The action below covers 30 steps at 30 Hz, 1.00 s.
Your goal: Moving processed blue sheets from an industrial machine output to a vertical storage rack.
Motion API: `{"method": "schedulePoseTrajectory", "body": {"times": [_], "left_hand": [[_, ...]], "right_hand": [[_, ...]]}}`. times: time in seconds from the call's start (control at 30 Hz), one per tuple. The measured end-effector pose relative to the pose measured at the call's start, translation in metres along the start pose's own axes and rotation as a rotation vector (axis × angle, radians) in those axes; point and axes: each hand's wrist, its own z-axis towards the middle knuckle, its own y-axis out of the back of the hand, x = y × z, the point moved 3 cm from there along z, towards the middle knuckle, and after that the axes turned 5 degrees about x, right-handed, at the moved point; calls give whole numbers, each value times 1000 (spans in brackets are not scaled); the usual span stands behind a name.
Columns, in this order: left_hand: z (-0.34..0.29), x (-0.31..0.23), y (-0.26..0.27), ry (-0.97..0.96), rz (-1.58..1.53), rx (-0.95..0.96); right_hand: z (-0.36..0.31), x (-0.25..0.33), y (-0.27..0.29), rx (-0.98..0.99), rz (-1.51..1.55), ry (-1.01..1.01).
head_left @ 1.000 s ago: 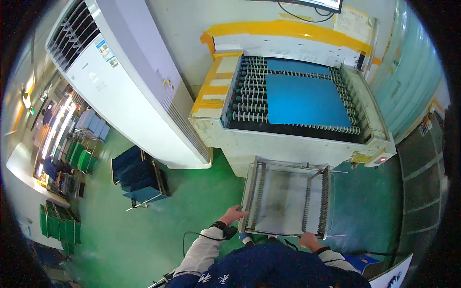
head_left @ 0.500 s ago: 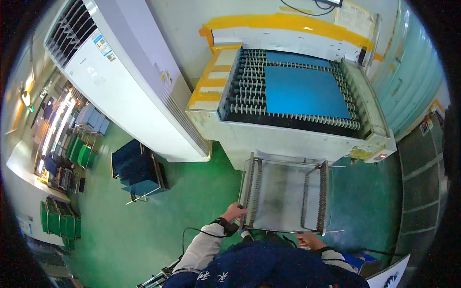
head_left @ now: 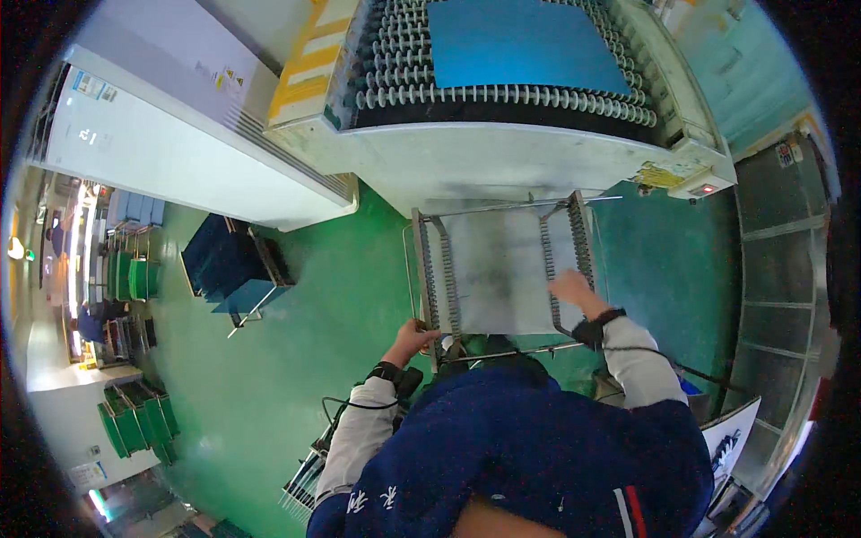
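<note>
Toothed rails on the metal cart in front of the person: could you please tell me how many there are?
4: two on the cart's left side, two on its right. The right hand covers part of one.

A glossy green floor [head_left: 296,359] carries everything here. Directly on it stands a metal rack cart [head_left: 502,269] with toothed side rails and a pale grey shelf, parked close against a cream-coloured conveyor machine [head_left: 520,152] that holds a blue panel [head_left: 525,40] on rows of rollers. To the left, a dark blue bin on a small trolley [head_left: 235,269] sits apart on the floor, beside a long white cabinet [head_left: 179,143]. Green crates [head_left: 134,421] stand farther off at the left edge.
</note>
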Motion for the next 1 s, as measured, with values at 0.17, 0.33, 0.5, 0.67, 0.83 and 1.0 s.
{"method": "schedulePoseTrajectory", "body": {"times": [0.17,0.33,0.5,0.67,0.83,1.0], "left_hand": [[-13,5,-10,37,-48,-68],[-16,11,-20,120,51,-156],[10,9,-15,-27,133,-236],[6,48,-27,-36,101,-317],[-1,54,-33,-9,84,-331],[30,56,-28,-79,117,-328]], "right_hand": [[90,34,91,-381,77,60],[151,66,130,-360,-82,52],[218,-24,115,-321,-560,378],[186,70,150,104,-100,166],[175,112,161,150,-230,219],[244,35,141,51,-523,269]]}}
